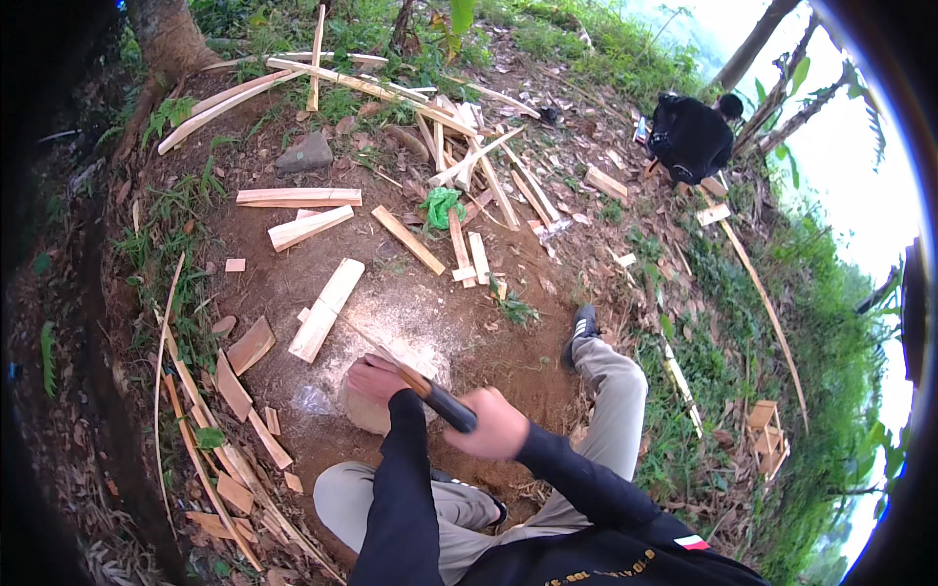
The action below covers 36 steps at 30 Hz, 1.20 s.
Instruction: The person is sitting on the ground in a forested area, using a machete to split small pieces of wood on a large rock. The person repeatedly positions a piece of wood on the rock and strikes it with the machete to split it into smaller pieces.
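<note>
My right hand (489,425), blurred by motion, is closed at the dark end of a long tool's handle. The tool looks like a machete (427,389); its brown and black handle passes over my left wrist, and its thin blade points to the upper left. My left hand (376,379) is low at a round wood stump (366,415), fingers bent and partly hidden, so what they hold does not show. A pale board (328,311) lies just past the blade's tip. Pale sawdust (415,327) covers the soil around the stump.
Several boards (298,198) and a criss-cross heap of sticks (469,156) lie beyond. Wood offcuts (234,386) and long strips line the left. A green plastic bag (443,207) sits near the heap. Another person (692,137) crouches at the far right. A tree trunk (171,39) stands far left.
</note>
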Each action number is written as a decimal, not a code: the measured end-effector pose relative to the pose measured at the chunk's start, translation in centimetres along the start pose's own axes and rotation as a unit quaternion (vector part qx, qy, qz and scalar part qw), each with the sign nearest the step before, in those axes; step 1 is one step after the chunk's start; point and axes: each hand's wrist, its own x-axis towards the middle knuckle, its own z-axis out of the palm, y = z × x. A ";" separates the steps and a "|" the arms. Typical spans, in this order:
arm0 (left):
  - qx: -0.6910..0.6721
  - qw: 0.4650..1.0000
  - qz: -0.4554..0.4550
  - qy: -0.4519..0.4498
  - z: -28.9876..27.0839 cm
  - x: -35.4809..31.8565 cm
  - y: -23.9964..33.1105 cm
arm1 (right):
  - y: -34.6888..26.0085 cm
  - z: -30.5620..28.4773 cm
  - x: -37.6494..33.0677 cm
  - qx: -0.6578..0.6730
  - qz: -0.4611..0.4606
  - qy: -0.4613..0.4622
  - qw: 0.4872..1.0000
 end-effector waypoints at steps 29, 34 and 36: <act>-0.011 0.999 -0.039 -0.034 -1.0 0.2 2.4 | 1.6 -1.5 -2.2 0.023 0.044 0.025 0.998; 0.024 0.999 -0.031 -0.001 -0.9 0.9 0.7 | 0.2 -1.1 -2.4 -0.008 0.036 -0.026 0.999; -0.013 0.999 -0.025 0.019 -1.4 0.9 1.5 | -1.5 -3.0 -6.4 0.012 0.071 -0.021 0.997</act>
